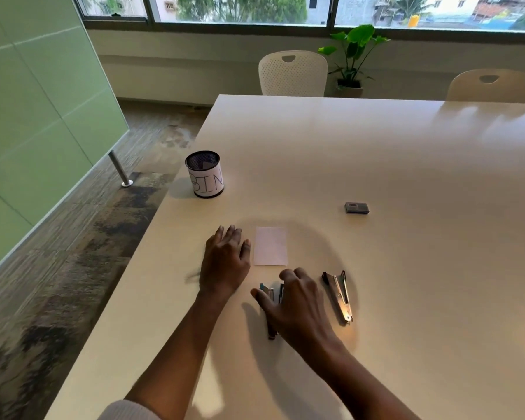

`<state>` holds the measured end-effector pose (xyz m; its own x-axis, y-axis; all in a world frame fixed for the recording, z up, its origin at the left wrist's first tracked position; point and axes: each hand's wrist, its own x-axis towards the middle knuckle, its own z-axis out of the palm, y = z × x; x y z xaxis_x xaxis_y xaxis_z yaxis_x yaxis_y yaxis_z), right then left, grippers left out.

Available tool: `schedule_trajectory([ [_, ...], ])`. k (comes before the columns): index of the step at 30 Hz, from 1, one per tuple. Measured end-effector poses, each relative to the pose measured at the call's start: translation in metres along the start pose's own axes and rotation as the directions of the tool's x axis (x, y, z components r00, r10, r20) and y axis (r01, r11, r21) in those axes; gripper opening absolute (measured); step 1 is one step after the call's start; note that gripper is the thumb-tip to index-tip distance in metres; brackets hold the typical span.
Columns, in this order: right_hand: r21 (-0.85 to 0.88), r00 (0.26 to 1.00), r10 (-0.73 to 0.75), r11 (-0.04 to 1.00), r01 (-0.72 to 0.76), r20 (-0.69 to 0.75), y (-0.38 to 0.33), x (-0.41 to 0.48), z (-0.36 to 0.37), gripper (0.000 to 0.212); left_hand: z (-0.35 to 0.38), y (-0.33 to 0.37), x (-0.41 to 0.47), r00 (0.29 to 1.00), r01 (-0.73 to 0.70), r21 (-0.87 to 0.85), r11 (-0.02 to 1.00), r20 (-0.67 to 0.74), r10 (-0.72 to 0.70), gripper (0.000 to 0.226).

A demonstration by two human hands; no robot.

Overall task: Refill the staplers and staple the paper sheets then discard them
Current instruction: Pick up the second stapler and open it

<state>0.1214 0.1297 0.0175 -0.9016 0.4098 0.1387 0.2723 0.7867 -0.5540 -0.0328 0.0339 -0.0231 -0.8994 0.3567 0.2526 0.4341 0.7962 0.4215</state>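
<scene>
A small white paper sheet (pixel 270 246) lies flat on the white table (pixel 376 153). My left hand (pixel 225 262) hovers or rests just left of it, fingers spread and holding nothing. My right hand (pixel 294 304) is over a dark stapler (pixel 270 294), thumb on its left side and fingers on its right; most of the stapler is hidden under the hand. A second metal stapler (pixel 339 294) lies to the right, its top swung open. A small grey staple box (pixel 357 207) sits farther back on the right.
A black mesh cup labelled BIN (pixel 205 174) stands near the table's left edge. Two white chairs (pixel 293 74) and a potted plant (pixel 353 56) are beyond the far edge. A green glass partition (pixel 37 116) stands at left.
</scene>
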Motion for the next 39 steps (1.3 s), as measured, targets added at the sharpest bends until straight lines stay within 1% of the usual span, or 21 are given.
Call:
schedule_trajectory([
  [3, -0.032, 0.999, 0.031, 0.999, -0.031, 0.027, -0.001, -0.004, 0.01, 0.063, -0.001, 0.0, 0.0, 1.0, 0.006, 0.019, 1.0, 0.007, -0.006, 0.047],
  [8, -0.049, 0.999, 0.047, 0.998, -0.046, 0.02, -0.004, -0.006, 0.018, 0.057, 0.0, -0.001, -0.001, 1.0, 0.012, 0.037, 0.999, 0.009, -0.012, 0.049],
  [13, -0.09, 0.999, 0.032, 0.995, -0.032, 0.005, -0.008, -0.006, 0.019, 0.049, 0.001, -0.001, -0.001, 1.0, 0.01, 0.05, 0.999, 0.017, -0.011, 0.049],
  [17, -0.107, 1.0, 0.0, 0.994, 0.003, 0.021, -0.006, -0.002, 0.016, 0.043, 0.001, -0.002, -0.002, 1.0, 0.011, 0.053, 0.999, 0.021, -0.012, 0.049],
  [19, -0.078, 0.999, 0.019, 0.997, -0.016, 0.04, -0.002, 0.004, 0.011, 0.042, 0.001, -0.002, -0.002, 1.0, 0.01, 0.054, 0.998, 0.021, -0.011, 0.048],
  [21, 0.005, 0.997, 0.037, 0.999, -0.038, 0.064, 0.006, 0.012, 0.003, 0.044, 0.001, -0.001, -0.002, 1.0, 0.009, 0.051, 0.999, 0.021, -0.01, 0.048],
  [22, 0.094, 0.995, 0.038, 0.994, -0.046, 0.093, 0.01, 0.016, -0.002, 0.044, 0.0, -0.001, -0.002, 1.0, 0.009, 0.054, 0.999, 0.023, -0.011, 0.048],
  [23, 0.218, 0.989, 0.034, 0.974, -0.066, 0.147, 0.014, 0.02, -0.007, 0.043, 0.0, -0.001, -0.002, 1.0, 0.009, 0.06, 0.998, 0.028, -0.011, 0.049],
  [24, 0.362, 0.975, 0.024, 0.926, -0.105, 0.222, 0.017, 0.023, -0.012, 0.04, 0.0, -0.002, -0.002, 0.999, 0.007, 0.069, 0.998, 0.032, -0.01, 0.049],
  [25, 0.508, 0.956, 0.003, 0.847, -0.158, 0.292, 0.019, 0.025, -0.017, 0.037, 0.0, -0.002, -0.002, 0.999, 0.005, 0.076, 0.997, 0.035, -0.008, 0.049],
  [27, 0.747, 0.927, -0.036, 0.604, -0.277, 0.373, 0.021, 0.03, -0.024, 0.035, 0.0, -0.002, -0.002, 0.999, 0.002, 0.087, 0.996, 0.045, -0.006, 0.05],
  [29, 0.865, 0.91, -0.061, 0.343, -0.367, 0.41, 0.02, 0.038, -0.03, 0.035, 0.001, -0.002, -0.001, 0.998, -0.004, 0.097, 0.995, 0.059, -0.002, 0.051],
  [31, 0.9, 0.899, -0.085, 0.111, -0.42, 0.43, 0.016, 0.046, -0.036, 0.037, 0.001, -0.001, 0.0, 0.998, -0.006, 0.103, 0.995, 0.063, 0.0, 0.052],
  [33, 0.885, 0.889, -0.108, -0.096, -0.455, 0.445, 0.011, 0.051, -0.041, 0.045, 0.001, -0.001, 0.001, 0.998, -0.008, 0.106, 0.994, 0.065, 0.001, 0.052],
  [35, 0.833, 0.873, -0.153, -0.26, -0.488, 0.463, 0.006, 0.054, -0.045, 0.05, 0.0, -0.001, 0.0, 0.998, -0.011, 0.107, 0.994, 0.069, 0.004, 0.052],
  [36, 0.807, 0.866, -0.178, -0.314, -0.499, 0.467, 0.004, 0.055, -0.047, 0.049, 0.0, -0.001, 0.0, 0.998, -0.009, 0.104, 0.994, 0.07, 0.002, 0.052],
  [37, 0.79, 0.862, -0.202, -0.346, -0.506, 0.465, 0.003, 0.055, -0.048, 0.047, 0.0, -0.001, 0.0, 0.998, -0.007, 0.101, 0.995, 0.07, 0.0, 0.052],
  [39, 0.784, 0.859, -0.239, -0.352, -0.511, 0.453, 0.001, 0.056, -0.05, 0.049, 0.0, 0.0, 0.0, 0.998, -0.004, 0.099, 0.995, 0.067, -0.003, 0.052],
])
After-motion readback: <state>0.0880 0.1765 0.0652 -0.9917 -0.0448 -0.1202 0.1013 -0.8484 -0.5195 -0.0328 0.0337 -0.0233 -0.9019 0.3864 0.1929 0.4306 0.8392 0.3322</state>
